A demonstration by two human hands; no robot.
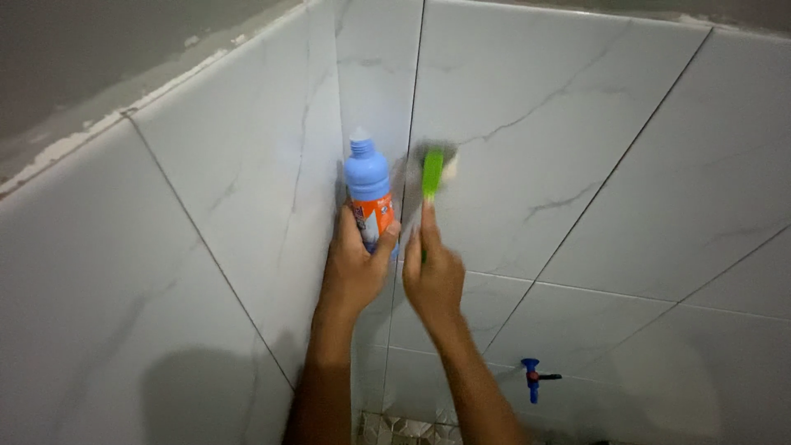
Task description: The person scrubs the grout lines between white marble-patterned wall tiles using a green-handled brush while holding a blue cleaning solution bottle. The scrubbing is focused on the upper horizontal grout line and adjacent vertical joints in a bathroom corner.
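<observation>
My left hand [354, 268] grips a blue bottle [368, 189] with an orange label, held upright against the corner of a tiled wall. The bottle's cap end points up. Just to its right, my right hand [432, 276] holds a green-handled brush [432, 171], blurred with motion, with its pale bristle head pressed on the grey marbled tile [527, 124]. Both forearms reach up from the bottom of the view.
Large grey marbled tiles cover two walls that meet at a corner [338, 99]. A bare plaster strip [99, 124] runs above the tiles. Low on the right wall sits a small blue tap [532, 377]. Patterned floor tiles [404, 430] show at the bottom.
</observation>
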